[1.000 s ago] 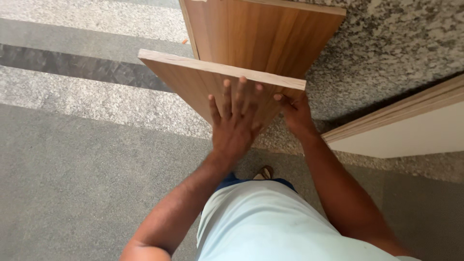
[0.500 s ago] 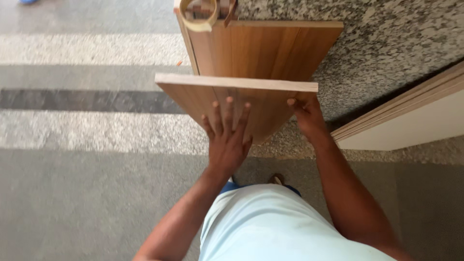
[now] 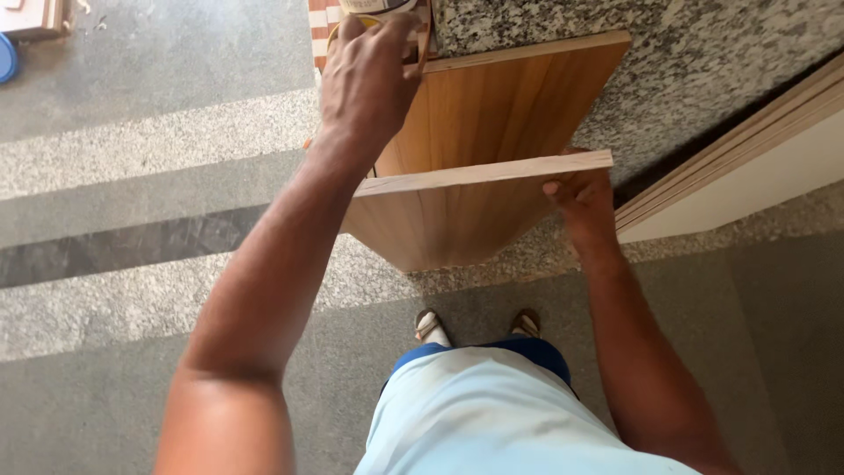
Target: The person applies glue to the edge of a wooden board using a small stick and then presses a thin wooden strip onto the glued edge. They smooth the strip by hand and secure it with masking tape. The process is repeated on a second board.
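A brown wooden board [image 3: 448, 215] stands on edge, upright, in front of me. My right hand [image 3: 580, 198] grips its right end, fingers curled over the top edge. A second wooden board [image 3: 505, 110] lies flat behind it. My left hand [image 3: 365, 75] reaches forward over the boards and rests on a round roll of tape [image 3: 420, 35] at the flat board's far left corner. The fingers are curved over the roll; whether they grip it I cannot tell.
A speckled granite slab [image 3: 703, 62] lies at the right under the boards. A stack of white-faced panels [image 3: 747, 167] lies at the right. The floor has grey and pale stone bands [image 3: 132, 158]. My sandalled feet [image 3: 479, 325] stand just below the board.
My left hand has left the upright board's face and moved forward up to the tape roll. The right hand still holds the board's right end. The view has tilted upward.
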